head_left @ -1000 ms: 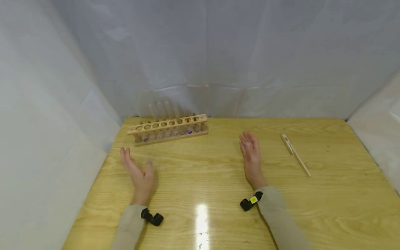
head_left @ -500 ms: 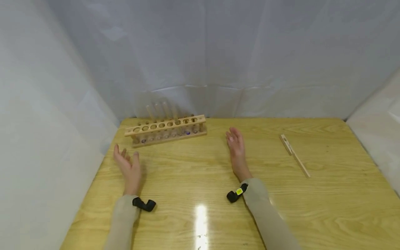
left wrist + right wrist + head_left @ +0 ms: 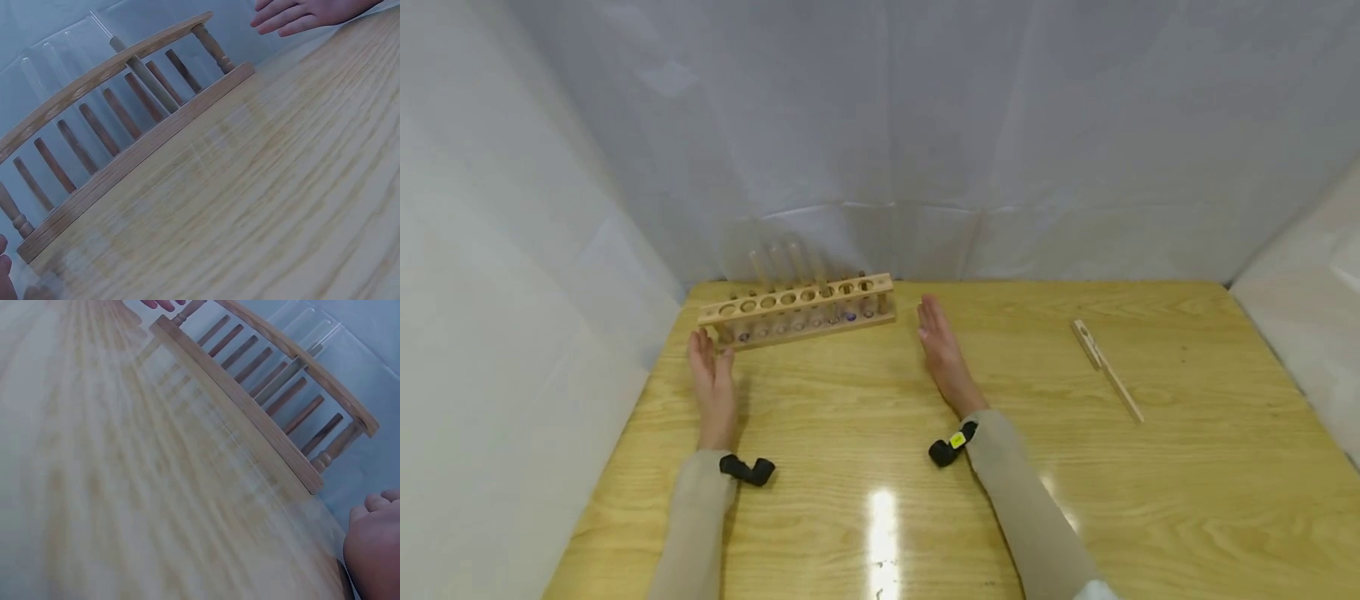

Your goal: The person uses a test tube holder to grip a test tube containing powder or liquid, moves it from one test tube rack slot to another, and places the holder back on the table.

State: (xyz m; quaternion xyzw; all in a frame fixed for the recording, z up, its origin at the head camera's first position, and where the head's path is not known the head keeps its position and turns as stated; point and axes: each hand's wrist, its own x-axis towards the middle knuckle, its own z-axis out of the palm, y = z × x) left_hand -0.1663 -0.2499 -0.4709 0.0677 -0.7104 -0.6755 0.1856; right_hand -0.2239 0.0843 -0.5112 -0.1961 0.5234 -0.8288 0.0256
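A wooden test tube rack (image 3: 808, 333) stands at the back left of the table, with a row of holes in its top bar and pegs behind. One glass test tube (image 3: 150, 84) passes through a hole down to the base. Several more clear test tubes (image 3: 797, 262) sit bottom up on the pegs. My left hand (image 3: 715, 396) holds nothing; its fingertips are right at the rack's left end, thumb apart. On the other side, my right hand (image 3: 947, 358) is extended with straight fingers, a short gap off the rack's right end, palm facing inward.
A wooden test tube holder (image 3: 1105, 367) lies on the right part of the table (image 3: 1210, 467). White sheeting (image 3: 1037, 150) hangs behind the rack and along both sides. Each wrist carries a small black camera (image 3: 943, 452).
Both hands have moved toward the rack: the right hand leftward and forward, the left hand forward to the rack's left end. The rack and the test tube holder stay in place.
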